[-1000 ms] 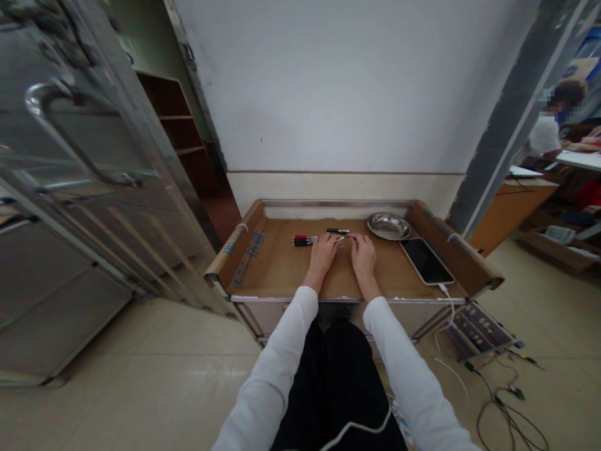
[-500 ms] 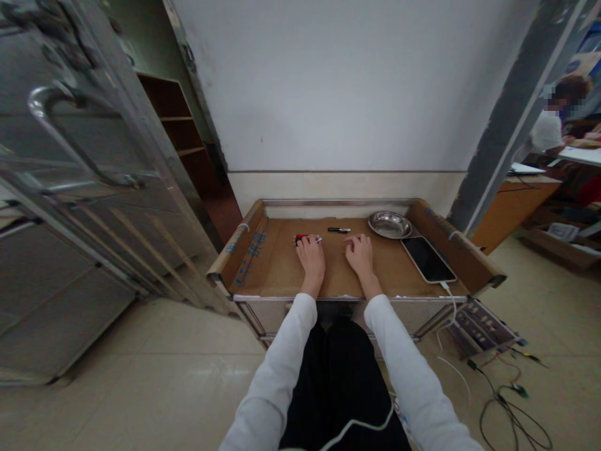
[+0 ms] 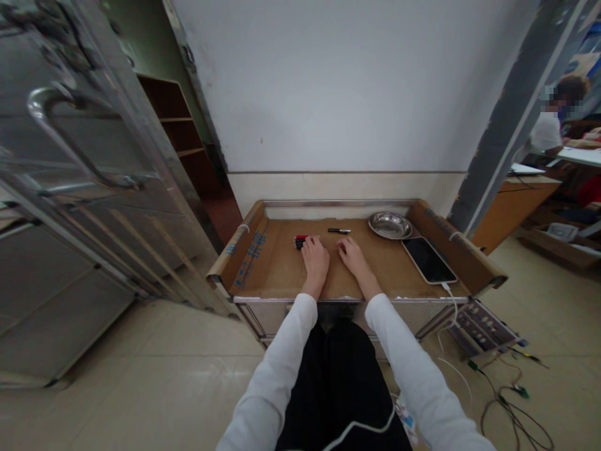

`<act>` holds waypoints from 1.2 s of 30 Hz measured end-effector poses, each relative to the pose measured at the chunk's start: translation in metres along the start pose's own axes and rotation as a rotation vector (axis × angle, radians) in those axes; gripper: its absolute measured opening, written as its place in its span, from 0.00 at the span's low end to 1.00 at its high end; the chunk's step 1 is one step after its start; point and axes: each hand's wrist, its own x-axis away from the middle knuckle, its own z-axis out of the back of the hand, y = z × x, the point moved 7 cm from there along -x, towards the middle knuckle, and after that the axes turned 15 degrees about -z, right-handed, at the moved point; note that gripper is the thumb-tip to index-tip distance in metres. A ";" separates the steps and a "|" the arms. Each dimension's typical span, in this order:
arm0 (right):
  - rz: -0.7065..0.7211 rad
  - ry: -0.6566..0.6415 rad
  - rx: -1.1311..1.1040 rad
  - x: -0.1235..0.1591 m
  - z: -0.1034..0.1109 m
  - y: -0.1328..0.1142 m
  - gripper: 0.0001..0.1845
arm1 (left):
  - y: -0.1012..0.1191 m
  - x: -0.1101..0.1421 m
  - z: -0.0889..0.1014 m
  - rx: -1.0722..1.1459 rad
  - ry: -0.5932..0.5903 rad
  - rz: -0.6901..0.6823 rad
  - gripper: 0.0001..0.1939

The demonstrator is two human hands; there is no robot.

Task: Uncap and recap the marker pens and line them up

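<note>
My left hand (image 3: 315, 260) rests on the cardboard-lined cart top (image 3: 277, 269), its fingertips at a small bunch of red and black pens (image 3: 299, 241); whether it grips them I cannot tell. My right hand (image 3: 352, 257) lies just to its right, fingers apart, holding nothing. A single black pen (image 3: 339, 231) lies a little beyond both hands. Both arms wear white sleeves.
A round metal dish (image 3: 389, 225) sits at the back right of the cart, with a dark tablet (image 3: 429, 259) beside it and a white cable hanging off the front. A metal door (image 3: 70, 188) stands at left. Another person (image 3: 549, 128) sits at a desk far right.
My left hand moved left from the middle to the bunch of pens. My right hand let go of the pen it shared with the left and drew back a little toward the left.
</note>
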 end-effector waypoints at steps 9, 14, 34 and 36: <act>-0.146 0.100 0.252 -0.018 0.015 0.010 0.17 | 0.027 -0.008 -0.028 0.063 -0.125 -0.350 0.12; -0.277 0.084 0.421 -0.020 0.015 0.017 0.19 | 0.036 -0.016 -0.030 0.059 -0.125 -0.395 0.13; -0.307 0.101 0.449 -0.018 0.012 0.019 0.15 | 0.030 -0.033 -0.035 -0.017 -0.016 -0.260 0.13; -0.295 0.106 0.443 -0.017 0.013 0.019 0.13 | 0.031 -0.033 -0.036 0.009 -0.026 -0.280 0.13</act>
